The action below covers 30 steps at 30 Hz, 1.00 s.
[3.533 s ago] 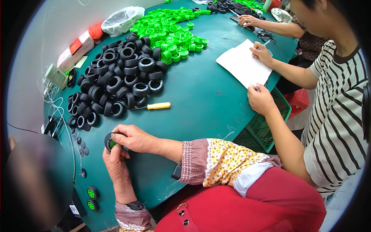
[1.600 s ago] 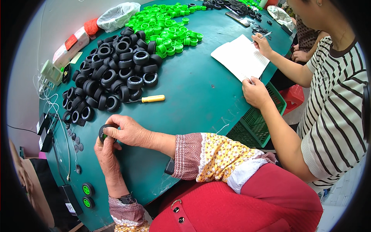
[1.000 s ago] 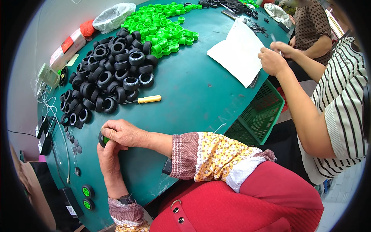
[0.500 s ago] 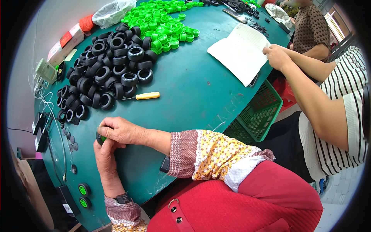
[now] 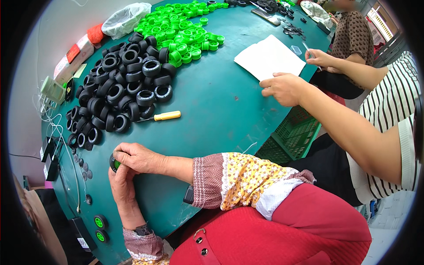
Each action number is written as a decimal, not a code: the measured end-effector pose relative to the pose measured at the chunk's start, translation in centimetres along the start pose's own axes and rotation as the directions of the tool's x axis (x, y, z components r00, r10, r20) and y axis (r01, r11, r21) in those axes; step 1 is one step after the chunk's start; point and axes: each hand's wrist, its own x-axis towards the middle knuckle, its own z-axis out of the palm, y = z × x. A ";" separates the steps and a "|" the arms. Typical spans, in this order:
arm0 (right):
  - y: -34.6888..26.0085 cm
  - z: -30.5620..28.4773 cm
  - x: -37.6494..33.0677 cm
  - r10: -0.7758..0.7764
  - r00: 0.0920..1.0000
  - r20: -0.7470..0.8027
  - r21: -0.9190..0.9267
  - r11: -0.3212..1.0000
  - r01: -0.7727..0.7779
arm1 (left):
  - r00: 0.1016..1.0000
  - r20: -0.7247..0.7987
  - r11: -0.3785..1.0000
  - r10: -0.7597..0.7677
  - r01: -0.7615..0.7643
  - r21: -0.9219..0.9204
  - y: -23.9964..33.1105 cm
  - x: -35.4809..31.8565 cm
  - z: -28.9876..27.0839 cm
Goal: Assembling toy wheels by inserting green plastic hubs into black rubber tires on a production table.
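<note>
Wheel [image 5: 115,163] clamped between both hands at the lower left of the frame: right hand [image 5: 139,157] folded over its top, left hand [image 5: 120,183] pressing up from below, wheel resting on the table [image 5: 221,115]. Only a sliver of green hub showing inside the black tyre now, against a plain green face a few seconds ago; grip tighter, spot on the table unchanged. Reads as the hub pressed most of the way into the tyre, seating nearly done.

Just below the hands, near the bottom edge, two finished wheels [image 5: 101,228], black with green centres. Above the hands, left of centre, a heap of black tyres [image 5: 123,84], with a yellow-handled screwdriver [image 5: 165,116] lying at its lower right. Further up, top centre, a heap of green hubs [image 5: 181,31].

Right of centre, a co-worker's hand [image 5: 285,88] now resting at the edge of a white sheet [image 5: 269,57], moved up from the table's rim.

Packages along the upper left: a clear plastic bag [image 5: 128,17], crumpled; beside it a small orange-red pouch [image 5: 95,33]; lower along the edge a long white box [image 5: 70,57] with a red label. Under the table's right edge, a green slatted crate [image 5: 296,132].
</note>
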 end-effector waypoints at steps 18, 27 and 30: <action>-1.3 -0.3 -0.4 0.189 0.980 0.067 0.079 0.978 -0.194 | 0.988 0.149 0.998 -0.044 0.036 0.054 0.5 0.1 -0.7; -1.4 -0.2 -0.5 0.205 0.978 0.039 0.080 0.975 -0.208 | 0.981 0.184 0.997 -0.058 0.046 0.070 0.3 0.1 -1.0; -1.0 -0.1 -0.3 0.191 0.981 0.034 0.081 0.978 -0.193 | 0.985 0.162 0.992 -0.062 0.043 0.118 0.4 0.2 -0.6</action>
